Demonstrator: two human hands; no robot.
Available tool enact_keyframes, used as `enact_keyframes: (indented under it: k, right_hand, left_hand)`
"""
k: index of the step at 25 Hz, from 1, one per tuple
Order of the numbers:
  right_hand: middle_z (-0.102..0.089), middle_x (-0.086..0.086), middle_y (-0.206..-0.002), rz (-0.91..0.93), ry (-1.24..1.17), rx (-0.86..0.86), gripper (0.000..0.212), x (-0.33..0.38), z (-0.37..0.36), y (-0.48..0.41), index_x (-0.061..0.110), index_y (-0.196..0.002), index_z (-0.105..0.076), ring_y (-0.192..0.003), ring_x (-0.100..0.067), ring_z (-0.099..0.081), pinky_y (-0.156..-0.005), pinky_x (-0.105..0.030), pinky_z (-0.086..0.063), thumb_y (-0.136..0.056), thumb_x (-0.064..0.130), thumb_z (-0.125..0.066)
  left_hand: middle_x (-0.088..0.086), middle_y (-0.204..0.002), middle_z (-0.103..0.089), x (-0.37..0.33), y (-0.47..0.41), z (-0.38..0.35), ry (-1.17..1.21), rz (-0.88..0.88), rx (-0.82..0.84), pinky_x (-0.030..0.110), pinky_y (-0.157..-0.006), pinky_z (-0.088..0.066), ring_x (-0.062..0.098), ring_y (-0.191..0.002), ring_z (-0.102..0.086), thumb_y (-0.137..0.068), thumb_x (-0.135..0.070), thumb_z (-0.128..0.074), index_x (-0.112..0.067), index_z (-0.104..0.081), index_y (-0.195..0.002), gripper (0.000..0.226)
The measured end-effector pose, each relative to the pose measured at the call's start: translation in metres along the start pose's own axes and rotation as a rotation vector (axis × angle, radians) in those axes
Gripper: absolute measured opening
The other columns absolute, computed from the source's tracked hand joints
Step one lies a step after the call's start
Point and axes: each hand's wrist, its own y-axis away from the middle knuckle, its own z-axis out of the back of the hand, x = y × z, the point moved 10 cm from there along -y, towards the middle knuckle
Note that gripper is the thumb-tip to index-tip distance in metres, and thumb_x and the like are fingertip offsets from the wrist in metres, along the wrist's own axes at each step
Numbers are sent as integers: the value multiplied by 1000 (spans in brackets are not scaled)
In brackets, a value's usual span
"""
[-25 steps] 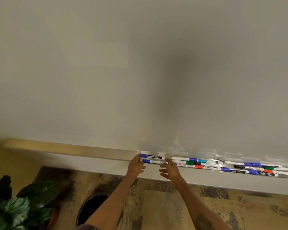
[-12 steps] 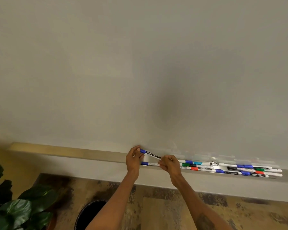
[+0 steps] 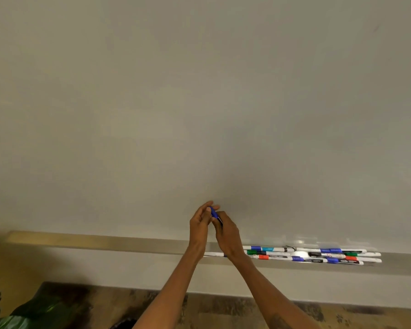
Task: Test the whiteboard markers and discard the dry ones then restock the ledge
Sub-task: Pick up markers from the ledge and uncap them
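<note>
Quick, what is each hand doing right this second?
Left hand: closed on the blue cap of a white whiteboard marker.
Right hand: closed around that marker's barrel, which is mostly hidden in its grip.

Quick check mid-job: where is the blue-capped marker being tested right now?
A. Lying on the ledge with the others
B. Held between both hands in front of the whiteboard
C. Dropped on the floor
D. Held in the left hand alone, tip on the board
B: the blue-capped marker is pinched between the left hand and right hand, raised above the ledge.
</note>
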Motion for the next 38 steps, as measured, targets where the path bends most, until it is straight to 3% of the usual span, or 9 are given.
enact_keyframes:
  k: [3,7,11,15,20,25,31,34,38]
  right_hand:
    - [-59,12,-104,42,-18,-74,26,22,23,-4,15,-125,-56,-86,-2,-58,-87,-20,-50,-103,25,-46]
    - [-68,6,-95,156,55,-269,33,62,69,-7,11,-126,-59,-74,-3,-56,-73,-17,-50,-102,31,-48]
    - [-69,1,-76,249,70,-452,64,94,105,-9,7,-116,-64,-58,-2,-52,-58,-9,-42,-98,57,-28]
    - [-52,8,-62,217,88,-519,52,106,127,-9,13,-91,-60,-47,-6,-44,-47,-16,-36,-96,59,-35]
    - [-56,4,-78,283,-304,-572,19,150,167,-15,17,-101,-60,-65,-7,-52,-62,-17,-43,-103,28,-44]
    - [-61,1,-92,429,-467,-581,44,242,235,-37,20,-147,-40,-76,-13,-63,-75,-18,-54,-104,18,-46]
    - [-71,4,-97,599,-721,-505,24,314,294,-49,9,-117,-65,-87,-24,-72,-90,-46,-57,-103,11,-47]
    - [-70,-10,-109,655,-804,-426,34,328,307,-61,9,-125,-61,-107,-26,-67,-97,-44,-53,-102,1,-37]
    - [-71,-8,-105,704,-873,-447,24,339,323,-65,10,-123,-56,-107,-24,-66,-90,-37,-54,-100,5,-52]
  left_hand:
    - [5,-108,-75,-26,4,-17,32,-46,12,29,-95,-53,18,-107,-69,-101,-22,-53,-11,-67,-120,26]
    - [4,-105,-75,-68,3,-41,17,-113,5,27,-90,-55,18,-103,-69,-100,-22,-55,-15,-71,-110,21]
    - [1,-105,-74,-108,4,-65,7,-188,10,20,-85,-56,15,-101,-70,-101,-22,-53,-17,-70,-111,20]
    - [4,-99,-76,-154,2,-78,94,-269,5,31,-96,-54,21,-102,-71,-101,-24,-51,-18,-69,-110,21]
    - [9,-100,-75,-262,5,-91,139,-545,6,36,-101,-52,25,-102,-70,-103,-21,-48,-9,-66,-112,24]
    - [2,-105,-73,-373,18,-104,-6,-877,-49,32,-99,-50,17,-106,-67,-99,-24,-57,-10,-65,-114,22]
    - [5,-116,-71,-464,27,-111,-198,-1236,-208,33,-105,-48,15,-116,-63,-97,-22,-60,-7,-66,-121,29]
    - [8,-136,-61,-488,10,-114,-274,-1288,-237,27,-119,-30,25,-138,-46,-102,-31,-48,-9,-62,-128,37]
    - [5,-153,-44,-498,-14,-122,-287,-1252,-189,18,-119,-20,26,-149,-27,-103,-40,-39,-13,-55,-136,45]
